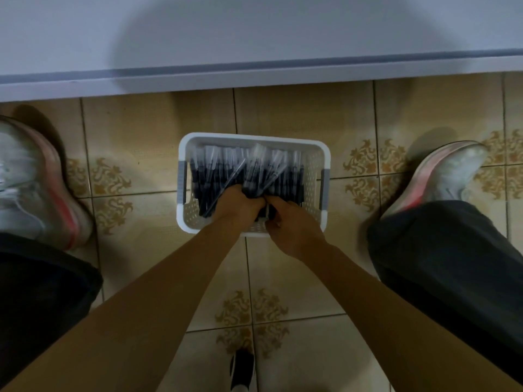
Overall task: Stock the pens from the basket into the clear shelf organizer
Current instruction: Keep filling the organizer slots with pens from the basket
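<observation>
Gathering pens point(226, 171) from the basket point(325, 154).
Left hand point(236, 203) clenches a bunch; right hand point(291, 222) seemingly pinches some too; align ends before lifting.

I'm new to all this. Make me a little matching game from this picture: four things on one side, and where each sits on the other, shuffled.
Things:
1. basket
2. pens
3. left hand
4. white shelf edge

Places:
A. lying packed inside the basket
B. across the top of the view, beyond the basket
C. on the tiled floor between the two shoes
D. reaching into the basket, closed around a bunch of pens

Pairs: 1-C, 2-A, 3-D, 4-B
</observation>
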The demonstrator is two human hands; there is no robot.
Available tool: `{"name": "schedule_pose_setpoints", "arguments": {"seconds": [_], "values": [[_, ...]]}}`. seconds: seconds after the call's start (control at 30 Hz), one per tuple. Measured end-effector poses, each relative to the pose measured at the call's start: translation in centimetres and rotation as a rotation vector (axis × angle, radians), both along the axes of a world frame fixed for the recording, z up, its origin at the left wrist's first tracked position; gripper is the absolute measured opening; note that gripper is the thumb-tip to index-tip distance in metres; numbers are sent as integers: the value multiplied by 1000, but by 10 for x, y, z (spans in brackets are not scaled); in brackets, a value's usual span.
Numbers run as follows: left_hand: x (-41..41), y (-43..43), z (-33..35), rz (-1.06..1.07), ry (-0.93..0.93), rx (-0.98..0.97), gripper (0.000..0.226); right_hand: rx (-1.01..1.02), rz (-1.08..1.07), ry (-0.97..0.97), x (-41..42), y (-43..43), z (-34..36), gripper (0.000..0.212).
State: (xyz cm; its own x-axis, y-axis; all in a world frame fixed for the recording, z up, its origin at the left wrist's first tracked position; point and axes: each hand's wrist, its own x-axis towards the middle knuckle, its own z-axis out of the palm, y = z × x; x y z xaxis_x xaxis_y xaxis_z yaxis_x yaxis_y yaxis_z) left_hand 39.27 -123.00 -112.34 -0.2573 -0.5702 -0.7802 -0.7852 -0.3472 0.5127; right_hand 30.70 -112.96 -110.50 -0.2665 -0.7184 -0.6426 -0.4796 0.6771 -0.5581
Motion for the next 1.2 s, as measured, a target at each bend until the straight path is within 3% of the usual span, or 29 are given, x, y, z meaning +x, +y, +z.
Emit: {"name": "schedule_pose_setpoints", "arguments": {"seconds": [0.3, 0.33, 0.4, 0.47, 0.53, 0.63, 0.77, 0.87, 0.93, 1.03, 1.2], "values": [[8, 7, 31, -111, 15, -141, 12, 31, 26, 21, 0, 3, 42, 41], [10, 8, 43, -91, 40, -147, 12, 12, -48, 0, 1, 4, 54, 34], [11, 10, 72, -15, 122, -94, 11, -78, -413, -152, 4, 1, 84, 24], [12, 16, 111, 57, 227, 17, 10, -130, -814, -352, 6, -10, 118, 30], [18, 23, 153, 82, 341, 121, 13, -150, -953, -528, 7, -21, 152, 36], [38, 23, 211, 195, 545, 273, 24, -255, -917, -803, 6, -30, 198, 47], [64, 19, 281, 164, 697, 383, 31, -314, -706, -950, 16, -40, 255, 67], [72, 20, 324, 95, 739, 378, 34, -316, -615, -1098, 32, -49, 299, 44], [81, 19, 345, 108, 741, 377, 33, -386, -556, -1100, 43, -52, 330, 27], [100, 12, 372, 187, 767, 440, 25, -512, -512, -1058, 49, -56, 374, 25], [104, 1, 436, 51, 703, 344, 43, -673, -400, -966, 49, -66, 442, 20]]}}
